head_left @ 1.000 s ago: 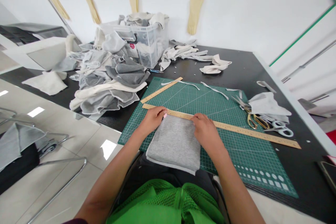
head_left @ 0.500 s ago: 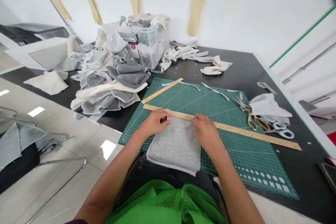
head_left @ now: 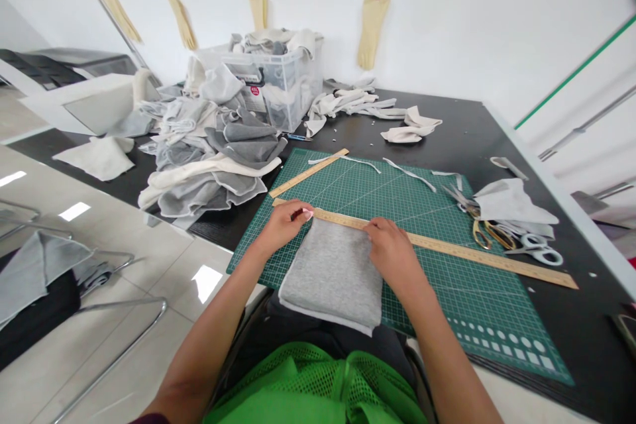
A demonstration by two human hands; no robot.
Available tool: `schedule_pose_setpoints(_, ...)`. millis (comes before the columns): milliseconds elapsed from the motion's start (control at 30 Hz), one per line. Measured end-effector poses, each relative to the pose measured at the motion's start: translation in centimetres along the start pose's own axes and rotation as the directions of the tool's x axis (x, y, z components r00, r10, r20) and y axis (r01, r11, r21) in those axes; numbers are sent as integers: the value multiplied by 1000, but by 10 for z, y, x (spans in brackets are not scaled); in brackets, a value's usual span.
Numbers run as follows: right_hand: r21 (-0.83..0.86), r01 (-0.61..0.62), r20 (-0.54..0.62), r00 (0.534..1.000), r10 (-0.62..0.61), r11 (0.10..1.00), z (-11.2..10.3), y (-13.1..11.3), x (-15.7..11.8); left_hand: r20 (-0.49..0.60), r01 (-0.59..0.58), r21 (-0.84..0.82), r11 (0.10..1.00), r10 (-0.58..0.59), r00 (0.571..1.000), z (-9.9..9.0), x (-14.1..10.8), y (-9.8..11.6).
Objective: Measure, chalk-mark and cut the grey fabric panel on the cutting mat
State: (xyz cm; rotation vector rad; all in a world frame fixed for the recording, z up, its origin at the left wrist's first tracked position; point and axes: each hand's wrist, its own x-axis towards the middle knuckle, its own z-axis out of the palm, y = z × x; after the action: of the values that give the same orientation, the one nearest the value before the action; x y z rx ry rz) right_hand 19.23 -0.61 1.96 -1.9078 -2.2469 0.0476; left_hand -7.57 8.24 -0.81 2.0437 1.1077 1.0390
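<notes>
A folded piece of light grey fabric [head_left: 338,271] lies on the near edge of the green cutting mat [head_left: 422,209], its lower end hanging toward my lap. Along its upper edge runs a long wooden ruler [head_left: 457,250]. My left hand [head_left: 284,226] is closed in a pinch at the fabric's upper left corner, over the ruler. Something small and pale pink shows at its fingertips, too small to name. My right hand [head_left: 395,248] has its fingers closed on the fabric's upper right corner, against the ruler; the fingertips are partly hidden.
A shorter ruler [head_left: 308,173] and thin fabric strips [head_left: 410,175] lie farther up the mat. Scissors [head_left: 539,249] and fabric scraps [head_left: 514,200] are at the right. Heaped fabric [head_left: 213,146] and a filled clear plastic box [head_left: 285,89] stand at the back left.
My left hand has moved slightly left and up along the ruler, uncovering the fabric's corner. The pale pink bit now shows at its fingertips. My right hand stays at its corner.
</notes>
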Motion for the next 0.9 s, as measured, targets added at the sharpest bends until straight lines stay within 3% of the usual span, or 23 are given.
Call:
schedule_pose_setpoints(300,-5,-8,2,1000,8,1000,1,0,0,147,-39,37,999,33,989,6,0,3)
schedule_pose_setpoints(433,-16,-13,17,1000,14,1000,0,0,1,136,-41,38,998,35,990,6,0,5)
schedule_pose_setpoints(633,-9,-6,12,1000,6,1000,2,0,2,110,67,-6,998,-66,992,8,-3,5)
schedule_pose_setpoints(900,-18,-8,12,1000,8,1000,2,1,1,70,64,20,998,-66,995,10,-4,3)
